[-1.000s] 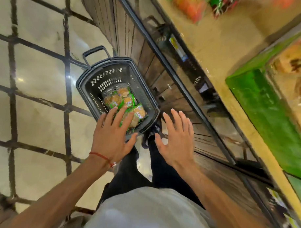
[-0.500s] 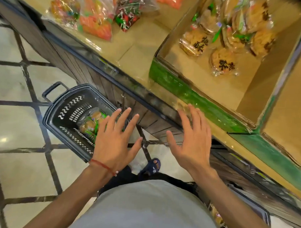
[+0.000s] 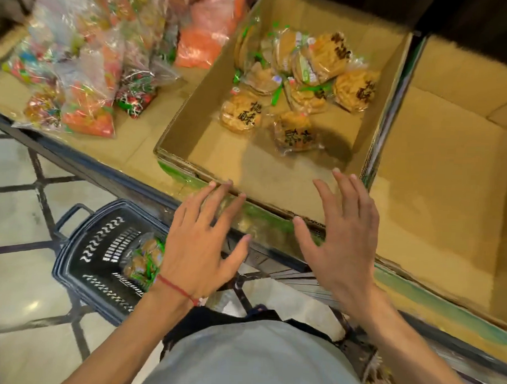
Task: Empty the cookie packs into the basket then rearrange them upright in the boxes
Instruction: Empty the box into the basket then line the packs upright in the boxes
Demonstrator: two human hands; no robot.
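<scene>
Wide and empty, the left grip (image 3: pixel 198 247) and right grip (image 3: pixel 342 246) hover with fingers spread at the near rim of the mid box (image 3: pixel 192 112). I cannot tell whether the left fingertips touch that rim. By my reading the emptying is only partly done: packs remain in the box, some are already in the basket, and nothing stands upright in rows yet. On the worktop (image 3: pixel 138 150), the right box (image 3: pixel 437 175) shows only bare cardboard. The mid box holds a loose heap of cookie packs (image 3: pixel 240 113) toward its far side, some flat and some leaning, and its near half is bare. Sweet bags (image 3: pixel 87 71) are piled far left. On the floor at near left, the basket (image 3: pixel 80 260) holds a few basket packs (image 3: pixel 143 262), partly hidden by the left wrist.
</scene>
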